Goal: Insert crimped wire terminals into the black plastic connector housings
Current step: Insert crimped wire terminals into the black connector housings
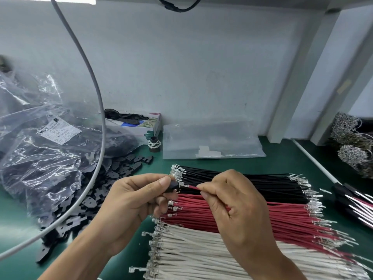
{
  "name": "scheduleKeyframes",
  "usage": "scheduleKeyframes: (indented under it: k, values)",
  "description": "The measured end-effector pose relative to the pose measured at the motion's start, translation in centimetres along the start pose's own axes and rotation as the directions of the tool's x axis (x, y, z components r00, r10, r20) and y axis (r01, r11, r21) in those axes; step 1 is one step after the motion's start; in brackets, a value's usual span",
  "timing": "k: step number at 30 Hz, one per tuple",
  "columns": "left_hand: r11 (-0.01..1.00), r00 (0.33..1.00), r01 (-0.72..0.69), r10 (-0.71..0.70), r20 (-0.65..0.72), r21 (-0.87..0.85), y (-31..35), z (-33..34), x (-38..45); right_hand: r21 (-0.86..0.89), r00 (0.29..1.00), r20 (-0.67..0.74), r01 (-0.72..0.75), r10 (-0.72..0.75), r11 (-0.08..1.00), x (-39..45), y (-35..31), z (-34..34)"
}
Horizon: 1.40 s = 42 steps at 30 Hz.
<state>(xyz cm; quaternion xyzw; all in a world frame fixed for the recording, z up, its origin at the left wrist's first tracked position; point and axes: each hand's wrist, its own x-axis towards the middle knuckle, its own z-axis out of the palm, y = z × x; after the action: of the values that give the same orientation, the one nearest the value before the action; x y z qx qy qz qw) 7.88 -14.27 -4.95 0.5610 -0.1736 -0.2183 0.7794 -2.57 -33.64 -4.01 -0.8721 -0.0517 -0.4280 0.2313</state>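
Black housing [173, 186] pinched in left hand [129, 201]; right hand [232, 205] fingers pinch red wire [193, 187], terminal at its mouth.

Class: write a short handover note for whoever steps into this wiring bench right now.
Left hand pinches a small black plastic connector housing. Right hand pinches a thin red wire, its metal terminal at the housing's opening.
Black, red and white wire rows lie on the green mat; loose black housings sit left.
Done: wire aligned. Left: push it in; whether the other slots are filled cannot be seen.
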Motion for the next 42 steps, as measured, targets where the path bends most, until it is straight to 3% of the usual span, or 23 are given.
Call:
scheduleKeyframes:
  k: [6, 14, 21, 26, 29, 31, 33, 37, 42]
  values:
    - [1.0, 1.0, 0.026, -0.026, 0.017, -0.015, 0.1, 0.1, -0.1, -0.012, 0.999, 0.007, 0.043, -0.043, 0.999, -0.1, 0.0, -0.2]
    - [0.998, 0.998, 0.067, -0.067, 0.012, 0.018, 0.5, 0.1, -0.2, -0.137, 0.973, 0.072, 0.226, -0.218, 0.964, -0.3, 0.5, -0.6]
    - [0.99, 0.996, 0.084, -0.084, -0.009, 0.116, 0.5, 0.2, -0.2, 0.038, 0.976, 0.209, 0.057, -0.063, 0.998, -0.2, 0.6, -0.6]
    - [0.988, 0.992, 0.127, -0.126, -0.02, 0.082, 0.3, 0.5, -0.3, -0.04, 0.981, 0.173, 0.098, -0.089, 0.994, -0.2, 0.0, -0.3]
    - [0.987, 0.988, 0.156, -0.156, -0.023, 0.039, 0.0, 1.0, -0.4, 0.038, 0.988, 0.152, 0.013, -0.019, 0.999, -0.6, -0.5, 0.2]
    - [0.99, 0.992, 0.12, -0.118, -0.036, 0.068, 0.1, 1.3, -0.5, 0.087, 0.983, 0.18, -0.065, 0.048, 0.994, -0.6, -0.5, 0.2]
    - [0.974, 0.999, 0.01, 0.001, -0.048, 0.225, 0.2, 1.5, -0.6, 0.059, 0.971, 0.223, -0.101, 0.085, 0.993, -0.5, -0.2, 0.1]
    - [0.861, 0.978, -0.186, 0.209, 0.004, 0.473, 0.5, 1.5, -0.9, 0.031, 0.967, 0.233, -0.118, 0.108, 0.992, -0.5, 0.3, -0.4]
    - [0.897, 0.98, -0.192, 0.197, 0.03, 0.398, 0.1, 1.4, -0.8, 0.022, 0.975, 0.206, -0.086, 0.079, 0.996, -0.5, 0.2, -0.2]
